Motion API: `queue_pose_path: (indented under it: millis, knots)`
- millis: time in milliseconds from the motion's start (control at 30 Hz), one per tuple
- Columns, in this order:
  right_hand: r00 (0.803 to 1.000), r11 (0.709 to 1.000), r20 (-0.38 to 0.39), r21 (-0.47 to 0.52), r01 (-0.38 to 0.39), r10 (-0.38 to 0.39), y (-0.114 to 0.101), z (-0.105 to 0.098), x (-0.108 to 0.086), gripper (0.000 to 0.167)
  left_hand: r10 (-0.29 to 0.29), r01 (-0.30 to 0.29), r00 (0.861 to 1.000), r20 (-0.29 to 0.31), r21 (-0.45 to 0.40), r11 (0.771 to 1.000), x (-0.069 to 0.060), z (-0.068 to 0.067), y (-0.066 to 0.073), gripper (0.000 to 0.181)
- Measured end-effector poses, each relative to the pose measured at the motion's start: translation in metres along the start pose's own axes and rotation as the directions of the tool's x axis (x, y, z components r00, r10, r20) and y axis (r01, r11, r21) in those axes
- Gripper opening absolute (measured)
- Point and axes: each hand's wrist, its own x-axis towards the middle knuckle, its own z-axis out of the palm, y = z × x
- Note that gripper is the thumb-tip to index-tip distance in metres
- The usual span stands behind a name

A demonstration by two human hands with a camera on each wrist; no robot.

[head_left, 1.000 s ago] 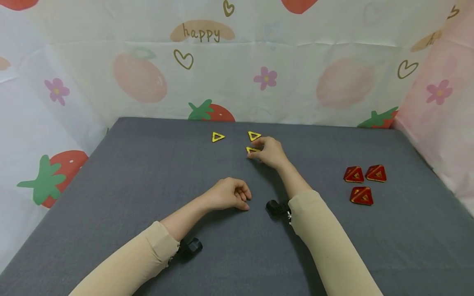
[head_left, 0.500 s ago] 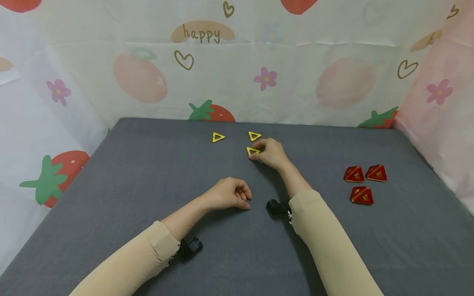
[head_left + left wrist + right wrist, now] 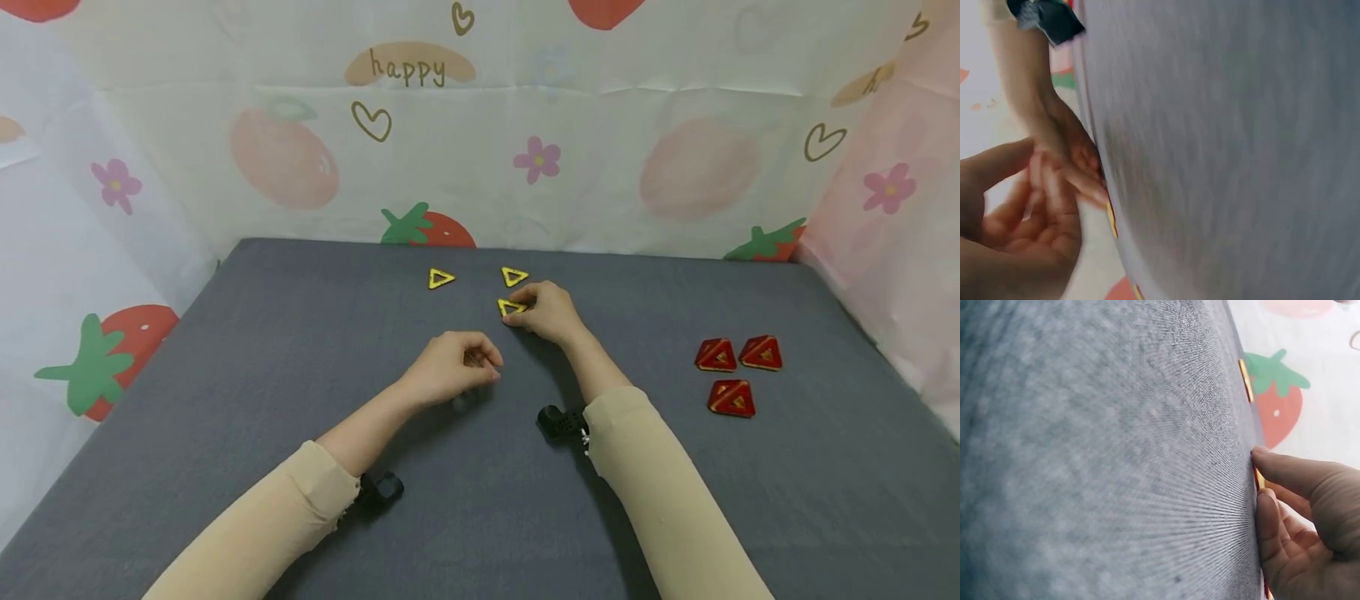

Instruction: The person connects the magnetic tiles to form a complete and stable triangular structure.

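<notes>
Thumb and fingers of my right hand [image 3: 550, 312] pinch the right side of a flat yellow triangle [image 3: 507, 308] with a hollow-looking middle, which lies on the grey cloth. Part of that triangle is hidden by the fingertips. In the right wrist view it appears edge-on as a yellow strip [image 3: 1260, 480] between the fingers. Just behind it is a second yellow triangle [image 3: 514, 276], and a third yellow triangle [image 3: 441, 278] lies farther left. My left hand [image 3: 452, 367] hovers nearer to me over the cloth, fingers loosely curled, with nothing visible in them.
Three red triangular pieces with gold lines sit together on the right: one at back left [image 3: 716, 355], one at back right [image 3: 761, 352], one in front [image 3: 732, 398]. The grey cloth [image 3: 247, 350] meets a printed curtain [image 3: 585, 108] at its back edge.
My left hand has lifted and moved forward and slightly left. My right hand stays at the front yellow triangle, which has shifted very slightly toward me. The red pieces have not moved.
</notes>
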Motion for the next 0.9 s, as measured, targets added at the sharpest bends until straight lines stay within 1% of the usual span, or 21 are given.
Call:
queue_pose_path:
  millis: [67, 133, 200, 233, 300, 400, 467, 500, 567, 633, 767, 833, 900]
  knots:
    - [1.000, 1.000, 0.001, 0.006, 0.000, 0.000, 0.000, 0.000, 0.000, 0.042, 0.002, -0.001, 0.996, -0.095, 0.010, 1.000, 0.004, -0.007, 0.001, 0.016]
    - [1.000, 1.000, 0.002, 0.013, -0.005, 0.005, -0.001, 0.001, -0.001, 0.043, -0.006, 0.010, 0.983, -0.185, 0.020, 1.000, 0.008, -0.015, 0.001, 0.017]
    - [1.000, 1.000, 0.004, 0.020, -0.010, 0.010, -0.001, 0.002, -0.001, 0.042, -0.031, 0.038, 0.962, -0.271, 0.022, 0.999, 0.015, -0.023, -0.001, 0.019]
    - [1.000, 1.000, 0.005, 0.021, -0.011, 0.011, -0.001, 0.002, -0.002, 0.042, -0.053, 0.060, 0.951, -0.305, 0.014, 0.998, 0.019, -0.028, -0.004, 0.020]
    - [1.000, 1.000, 0.009, 0.024, -0.012, 0.012, -0.001, 0.003, -0.002, 0.042, -0.098, 0.099, 0.925, -0.368, -0.017, 0.995, 0.027, -0.038, -0.011, 0.023]
    - [1.000, 1.000, 0.016, 0.026, -0.010, 0.010, -0.001, 0.005, -0.002, 0.042, -0.179, 0.151, 0.884, -0.433, -0.098, 0.984, 0.038, -0.052, -0.023, 0.029]
    - [1.000, 1.000, 0.020, 0.026, -0.009, 0.008, -0.001, 0.006, -0.002, 0.042, -0.231, 0.177, 0.863, -0.449, -0.159, 0.971, 0.043, -0.061, -0.030, 0.033]
    - [1.000, 1.000, 0.019, 0.024, -0.009, 0.008, -0.002, 0.006, -0.002, 0.042, -0.253, 0.190, 0.856, -0.451, -0.182, 0.965, 0.045, -0.065, -0.033, 0.035]
    - [1.000, 1.000, 0.025, 0.025, -0.008, 0.008, -0.002, 0.005, -0.002, 0.043, -0.293, 0.218, 0.847, -0.443, -0.213, 0.952, 0.049, -0.073, -0.039, 0.040]
    - [1.000, 1.000, 0.027, 0.022, -0.008, 0.007, -0.003, 0.004, -0.002, 0.043, -0.326, 0.253, 0.844, -0.426, -0.219, 0.942, 0.054, -0.078, -0.043, 0.043]
    - [1.000, 1.000, 0.024, 0.010, -0.011, 0.011, -0.002, 0.002, -0.002, 0.043, -0.368, 0.299, 0.837, -0.406, -0.224, 0.928, 0.066, -0.080, -0.052, 0.047]
    - [1.000, 1.000, 0.020, 0.006, -0.010, 0.010, -0.001, 0.001, -0.002, 0.042, -0.374, 0.311, 0.841, -0.391, -0.215, 0.926, 0.073, -0.079, -0.056, 0.049]
    - [1.000, 1.000, 0.020, 0.001, -0.006, 0.006, -0.002, 0.001, -0.002, 0.042, -0.366, 0.320, 0.853, -0.372, -0.181, 0.930, 0.079, -0.078, -0.060, 0.051]
